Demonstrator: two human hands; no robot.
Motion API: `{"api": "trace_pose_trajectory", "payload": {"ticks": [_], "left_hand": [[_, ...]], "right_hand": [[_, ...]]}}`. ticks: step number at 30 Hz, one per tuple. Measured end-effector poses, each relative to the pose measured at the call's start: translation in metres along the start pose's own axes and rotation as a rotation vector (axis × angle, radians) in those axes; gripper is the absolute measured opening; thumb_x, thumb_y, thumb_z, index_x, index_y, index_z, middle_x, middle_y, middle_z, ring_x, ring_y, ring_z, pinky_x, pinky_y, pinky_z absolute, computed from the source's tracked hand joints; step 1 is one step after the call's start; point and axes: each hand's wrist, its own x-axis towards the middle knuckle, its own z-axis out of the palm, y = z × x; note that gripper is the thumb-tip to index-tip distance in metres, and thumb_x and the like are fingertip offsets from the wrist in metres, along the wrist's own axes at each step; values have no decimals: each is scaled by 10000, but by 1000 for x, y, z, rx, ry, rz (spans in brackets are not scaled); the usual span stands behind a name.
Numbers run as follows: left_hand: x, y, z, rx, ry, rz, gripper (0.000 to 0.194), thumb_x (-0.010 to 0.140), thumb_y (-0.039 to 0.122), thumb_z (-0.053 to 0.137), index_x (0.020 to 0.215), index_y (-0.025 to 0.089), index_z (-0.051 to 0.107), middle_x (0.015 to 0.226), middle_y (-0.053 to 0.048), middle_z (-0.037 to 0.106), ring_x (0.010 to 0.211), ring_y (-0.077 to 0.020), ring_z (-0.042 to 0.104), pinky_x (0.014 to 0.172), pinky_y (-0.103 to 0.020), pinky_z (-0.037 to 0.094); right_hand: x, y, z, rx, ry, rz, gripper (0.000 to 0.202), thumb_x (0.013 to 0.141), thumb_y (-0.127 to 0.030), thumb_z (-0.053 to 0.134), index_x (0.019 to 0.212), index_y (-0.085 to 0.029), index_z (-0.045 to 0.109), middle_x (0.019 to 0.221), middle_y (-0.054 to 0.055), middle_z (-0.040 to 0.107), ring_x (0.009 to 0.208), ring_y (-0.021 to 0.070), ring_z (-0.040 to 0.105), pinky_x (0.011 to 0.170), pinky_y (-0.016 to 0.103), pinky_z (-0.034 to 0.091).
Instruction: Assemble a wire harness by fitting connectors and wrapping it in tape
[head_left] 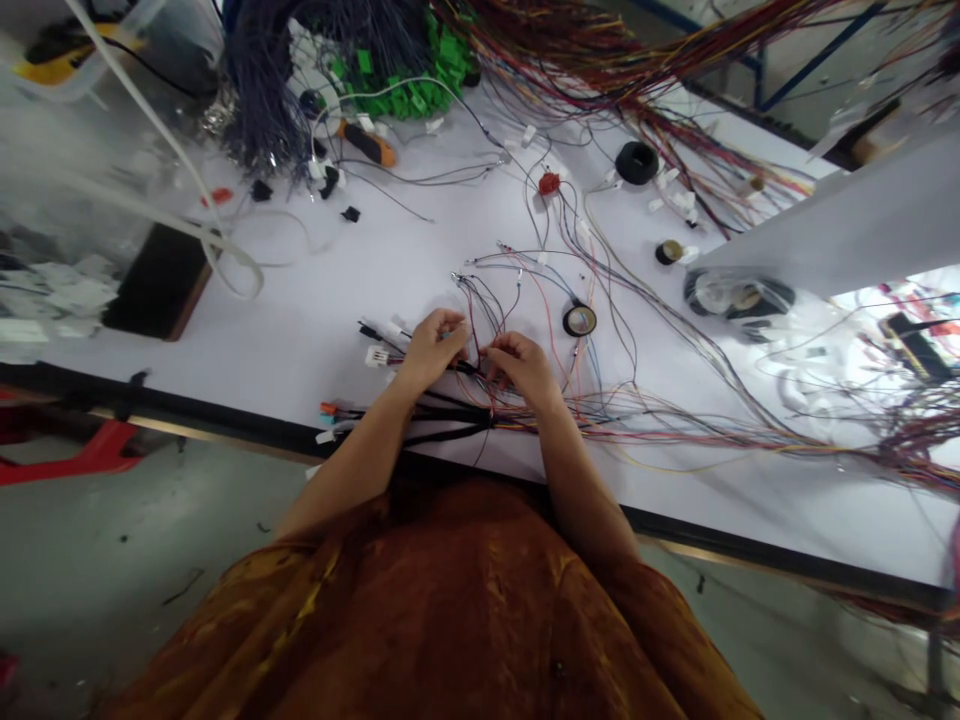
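My left hand (433, 348) is closed, thumb and fingers pinched on thin wires of a wiring harness. Just right of it, my right hand (523, 366) pinches wires of the same branch. Between the hands runs a short black-wrapped section (466, 368), and loose wire ends (459, 277) with metal terminals fan out beyond it. The fingertips partly hide the wires. Below lie black-sleeved branches (450, 413) of the harness. A white connector (376, 356) and an orange connector (328, 408) lie at their left ends.
A tape roll (579, 319) lies right of my hands, another black roll (637, 162) farther back. An orange-and-black tool handle (367, 143) lies near a pile of green connectors (420, 85). Long wires (720, 425) stretch right along the white table (300, 300). A dark block (161, 280) stands left.
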Motion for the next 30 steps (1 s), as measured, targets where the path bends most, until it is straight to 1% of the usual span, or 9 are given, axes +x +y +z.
{"api": "trace_pose_trajectory", "payload": {"ticks": [2,6,9,11,15,17,19,25,30], "left_hand": [[1,-2,-1,-26,-15,-9,295,765,340,678,979,165,575,773,-16,670,515,-87,566,450,-197,418],[2,-3,-1,-48,-28,-5,288,765,344,676,974,164,590,829,-37,682,538,-84,579,457,-193,415],[2,-1,0,-32,-27,6,280,763,344,664,964,162,595,802,-25,659,533,-88,580,463,-205,418],[1,1,0,-19,-35,15,253,761,336,658,938,164,597,757,-9,636,517,-89,570,463,-211,414],[-1,5,0,17,-49,17,210,762,306,651,911,161,621,627,23,584,474,-83,516,450,-209,381],[-2,7,0,16,-48,14,213,759,299,654,917,158,634,608,26,580,472,-80,502,445,-203,369],[-3,8,0,8,-49,6,217,752,295,657,918,156,640,629,18,602,480,-76,505,447,-196,370],[-3,6,0,-22,-58,3,245,746,324,639,921,153,627,842,-47,696,528,-80,559,450,-194,383],[-1,4,0,-17,-70,20,213,751,322,634,884,157,614,832,-42,697,499,-72,530,455,-203,388]], "right_hand": [[0,0,1,-21,9,0,161,739,-320,625,802,-198,541,711,-35,617,522,85,576,404,176,420],[2,-3,6,-142,50,1,190,725,-269,628,889,-180,589,719,-38,607,476,76,534,411,193,393],[3,-3,9,-257,52,-68,99,741,-239,589,799,-166,623,648,-40,589,486,70,509,467,195,401],[3,-2,10,-285,59,-97,82,747,-238,573,752,-169,618,609,-45,571,485,73,504,479,196,399],[0,1,10,-266,98,-62,106,758,-279,573,769,-186,620,591,-44,569,480,86,515,480,203,408],[-2,2,10,-255,120,-54,117,759,-299,580,773,-193,630,586,-39,574,491,94,526,478,203,408],[-3,4,10,-239,135,-47,128,757,-314,587,772,-197,638,575,-36,571,484,97,526,460,202,397],[-4,6,9,-180,131,-14,172,757,-341,596,804,-191,667,518,-47,548,406,85,473,379,193,340],[-5,4,10,-149,138,-11,167,746,-328,590,789,-184,662,548,-40,563,420,84,489,369,186,338]]}}
